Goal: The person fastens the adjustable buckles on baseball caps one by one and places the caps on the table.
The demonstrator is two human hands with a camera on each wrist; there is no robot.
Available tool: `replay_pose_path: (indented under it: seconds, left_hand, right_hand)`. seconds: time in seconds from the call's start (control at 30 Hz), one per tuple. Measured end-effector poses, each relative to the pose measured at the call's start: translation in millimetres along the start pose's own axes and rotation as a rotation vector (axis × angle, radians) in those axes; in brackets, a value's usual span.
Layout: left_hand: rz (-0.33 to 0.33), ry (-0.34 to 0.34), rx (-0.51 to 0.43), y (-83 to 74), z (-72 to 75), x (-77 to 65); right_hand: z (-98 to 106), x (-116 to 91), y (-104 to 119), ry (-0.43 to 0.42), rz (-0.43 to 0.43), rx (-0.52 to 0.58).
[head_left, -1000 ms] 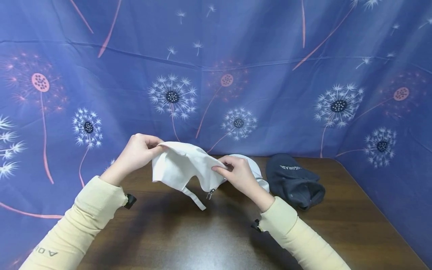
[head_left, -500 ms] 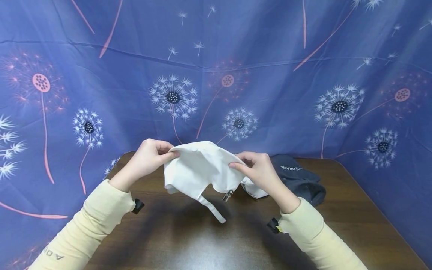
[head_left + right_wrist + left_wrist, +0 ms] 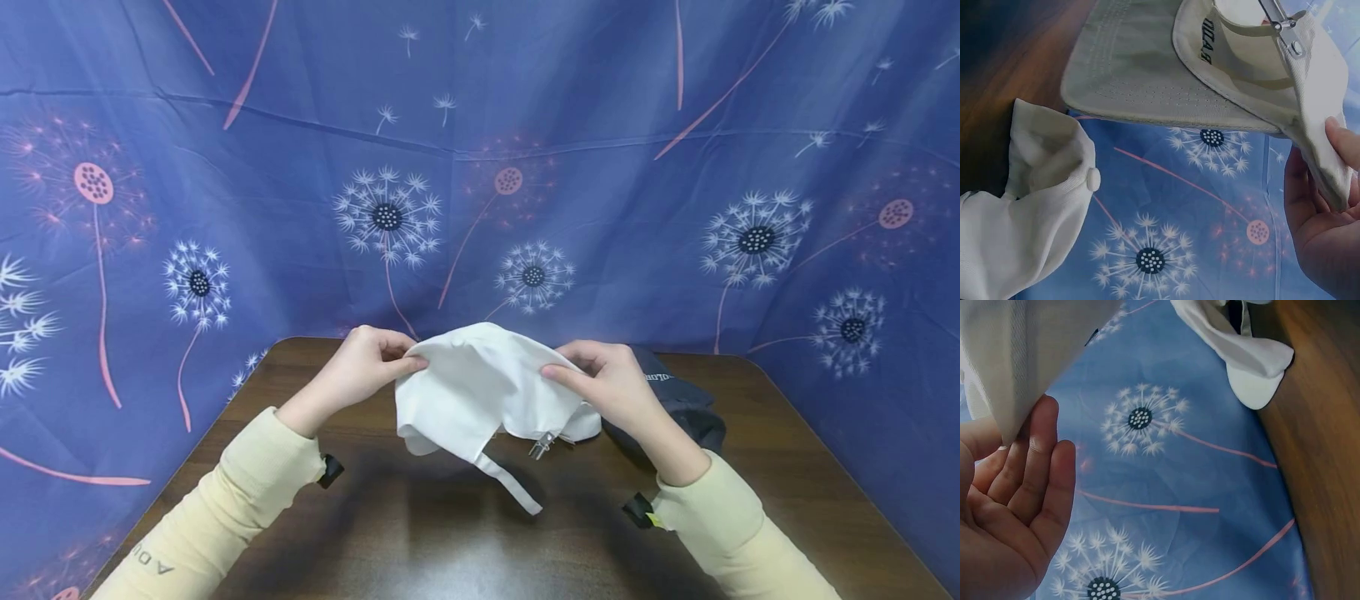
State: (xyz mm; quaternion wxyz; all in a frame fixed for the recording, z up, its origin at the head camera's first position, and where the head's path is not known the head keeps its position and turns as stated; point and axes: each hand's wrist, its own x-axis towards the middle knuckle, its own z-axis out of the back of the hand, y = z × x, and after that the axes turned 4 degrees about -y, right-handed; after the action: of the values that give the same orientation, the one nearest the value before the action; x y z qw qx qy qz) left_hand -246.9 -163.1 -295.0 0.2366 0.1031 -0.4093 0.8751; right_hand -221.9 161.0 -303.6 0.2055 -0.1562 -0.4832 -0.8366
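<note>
A white baseball cap (image 3: 457, 392) is held up above the table, its back strap (image 3: 510, 483) dangling and a metal buckle (image 3: 542, 446) hanging beside it. My left hand (image 3: 367, 362) pinches the cap's edge on the left between thumb and fingers; the left wrist view shows the same pinch on the cloth (image 3: 1029, 356). On the opposite side my right hand (image 3: 611, 383) grips the cloth with its thumb on the near face. From the right wrist, the cap's brim (image 3: 1147, 75) and its inner band with dark lettering show.
Behind the held cap lies a second white cap (image 3: 583, 423), mostly hidden; its crown button shows in the right wrist view. A dark cap (image 3: 697, 417) with white lettering sits to the right, partly behind my right hand. A patterned blue cloth (image 3: 480, 100) hangs behind the brown table (image 3: 360, 533).
Both hands have carried the held white cap to the right and slightly down, keeping their grip on it. It now overlaps the second white cap, and my right hand partly covers the dark cap.
</note>
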Motion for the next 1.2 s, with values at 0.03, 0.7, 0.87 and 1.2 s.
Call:
replay_pose_path:
  seconds: [0.03, 0.7, 0.87, 1.2]
  left_hand:
    - [-0.001, 0.004, -0.002, 0.6, -2.1, 0.4]
    - [0.119, 0.1, -0.145, 35.2, -50.1, 11.4]
    - [0.108, 0.091, -0.143, 39.6, -60.2, 12.0]
    - [0.114, 0.061, -0.101, 40.9, -67.9, 8.0]
  right_hand:
    - [1, -1, 0, 0.006, -0.011, 0.004]
    - [0, -16, -31, 0.054, -0.206, 0.173]
    - [-4, -19, -40, 0.047, -0.235, 0.221]
    - [-10, -22, -58, 0.023, -0.303, 0.306]
